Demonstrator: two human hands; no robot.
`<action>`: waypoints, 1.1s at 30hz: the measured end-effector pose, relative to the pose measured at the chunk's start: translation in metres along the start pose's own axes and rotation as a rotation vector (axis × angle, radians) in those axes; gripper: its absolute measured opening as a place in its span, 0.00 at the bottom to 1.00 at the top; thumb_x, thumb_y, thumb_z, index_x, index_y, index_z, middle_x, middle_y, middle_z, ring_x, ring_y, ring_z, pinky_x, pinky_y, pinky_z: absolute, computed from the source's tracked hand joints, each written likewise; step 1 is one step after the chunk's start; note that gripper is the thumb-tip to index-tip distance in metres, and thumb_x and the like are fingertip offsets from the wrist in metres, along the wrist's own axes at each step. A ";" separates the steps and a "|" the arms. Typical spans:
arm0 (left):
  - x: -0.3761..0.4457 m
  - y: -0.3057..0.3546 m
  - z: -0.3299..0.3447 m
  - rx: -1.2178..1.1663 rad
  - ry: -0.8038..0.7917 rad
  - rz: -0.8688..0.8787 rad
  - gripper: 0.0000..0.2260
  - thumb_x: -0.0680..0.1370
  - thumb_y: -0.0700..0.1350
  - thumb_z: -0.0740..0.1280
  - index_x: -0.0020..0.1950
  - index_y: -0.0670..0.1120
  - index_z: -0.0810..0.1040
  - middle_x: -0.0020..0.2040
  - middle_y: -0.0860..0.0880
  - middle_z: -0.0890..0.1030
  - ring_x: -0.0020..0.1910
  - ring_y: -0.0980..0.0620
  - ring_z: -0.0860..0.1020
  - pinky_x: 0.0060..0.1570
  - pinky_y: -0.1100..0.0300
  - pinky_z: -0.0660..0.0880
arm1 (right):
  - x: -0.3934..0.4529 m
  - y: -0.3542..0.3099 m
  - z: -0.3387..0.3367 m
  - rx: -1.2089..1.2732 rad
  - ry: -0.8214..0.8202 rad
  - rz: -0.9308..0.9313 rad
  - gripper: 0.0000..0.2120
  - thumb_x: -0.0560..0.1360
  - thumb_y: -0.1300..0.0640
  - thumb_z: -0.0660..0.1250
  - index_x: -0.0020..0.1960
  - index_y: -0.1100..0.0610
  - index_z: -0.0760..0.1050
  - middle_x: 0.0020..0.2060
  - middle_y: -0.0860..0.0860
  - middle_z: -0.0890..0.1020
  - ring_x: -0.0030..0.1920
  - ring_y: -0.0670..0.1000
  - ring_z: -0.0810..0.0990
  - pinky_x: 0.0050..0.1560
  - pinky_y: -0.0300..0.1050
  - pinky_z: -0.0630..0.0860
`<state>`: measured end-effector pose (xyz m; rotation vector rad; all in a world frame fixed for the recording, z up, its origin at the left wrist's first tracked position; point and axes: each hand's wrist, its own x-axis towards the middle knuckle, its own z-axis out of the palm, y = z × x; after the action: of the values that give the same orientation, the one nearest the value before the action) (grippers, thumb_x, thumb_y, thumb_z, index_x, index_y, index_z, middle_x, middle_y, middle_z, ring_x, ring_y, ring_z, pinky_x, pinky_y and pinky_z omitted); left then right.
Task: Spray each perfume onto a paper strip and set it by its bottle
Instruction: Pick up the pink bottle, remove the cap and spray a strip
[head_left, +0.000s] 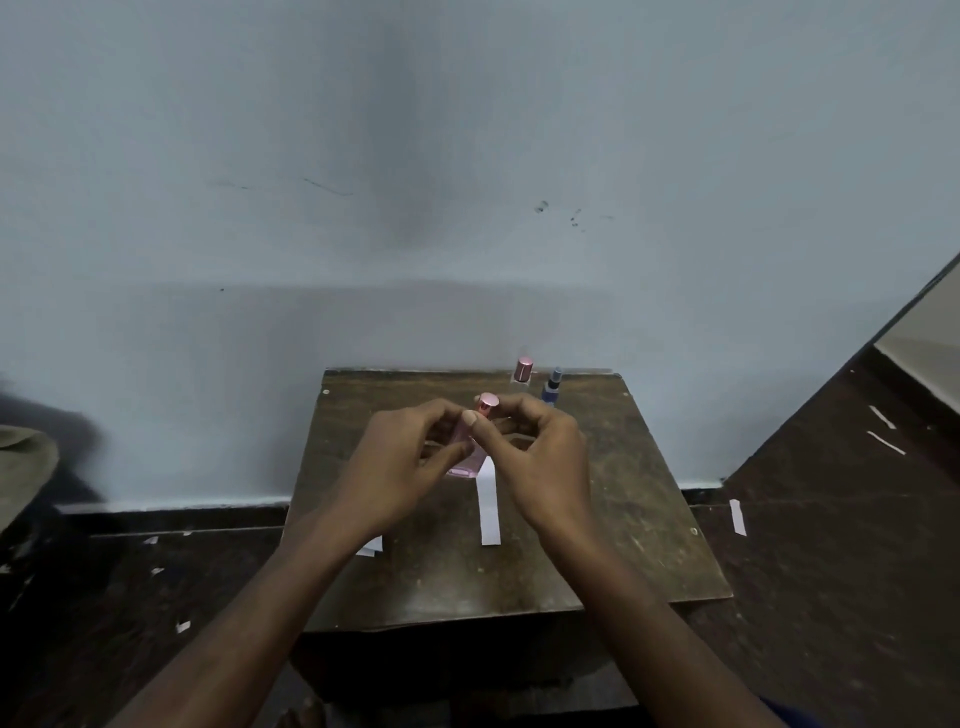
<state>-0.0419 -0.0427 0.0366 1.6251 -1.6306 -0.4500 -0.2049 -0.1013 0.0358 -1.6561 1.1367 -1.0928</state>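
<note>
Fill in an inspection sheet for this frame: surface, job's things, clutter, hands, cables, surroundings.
Surface: worn brown wooden table set against the wall.
Job's things: pink perfume bottle held above the table, cap on; second pink-capped bottle and blue spray bottle upright at the far edge; white paper strip flat mid-table; more paper partly hidden by the left forearm.
Clutter: paper scraps on the dark floor.
Hands: left hand and right hand both hold the pink bottle.
Cables: nothing seen.
Surroundings: pale blue wall, scuffed.
</note>
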 end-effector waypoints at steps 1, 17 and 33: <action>0.000 0.000 0.000 -0.007 0.008 -0.003 0.12 0.80 0.43 0.74 0.63 0.48 0.83 0.53 0.54 0.87 0.52 0.60 0.84 0.53 0.71 0.79 | 0.001 0.000 -0.002 -0.006 -0.011 -0.010 0.11 0.74 0.50 0.80 0.55 0.49 0.87 0.44 0.43 0.89 0.45 0.41 0.87 0.48 0.36 0.83; 0.000 -0.001 0.002 0.022 0.119 -0.118 0.12 0.80 0.44 0.75 0.63 0.51 0.84 0.49 0.63 0.82 0.46 0.76 0.77 0.47 0.81 0.72 | 0.058 0.042 -0.102 -0.604 0.008 0.037 0.10 0.73 0.56 0.80 0.49 0.52 0.81 0.37 0.43 0.84 0.38 0.42 0.82 0.36 0.26 0.70; -0.002 0.007 0.008 -0.035 0.079 -0.169 0.12 0.80 0.46 0.74 0.64 0.51 0.84 0.52 0.59 0.86 0.50 0.67 0.83 0.49 0.78 0.75 | 0.075 0.075 -0.086 -0.889 -0.164 0.145 0.04 0.72 0.53 0.78 0.42 0.54 0.87 0.39 0.49 0.87 0.39 0.47 0.83 0.46 0.51 0.85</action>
<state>-0.0521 -0.0423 0.0359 1.7398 -1.4269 -0.4908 -0.2886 -0.2050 0.0044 -2.2116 1.7346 -0.3286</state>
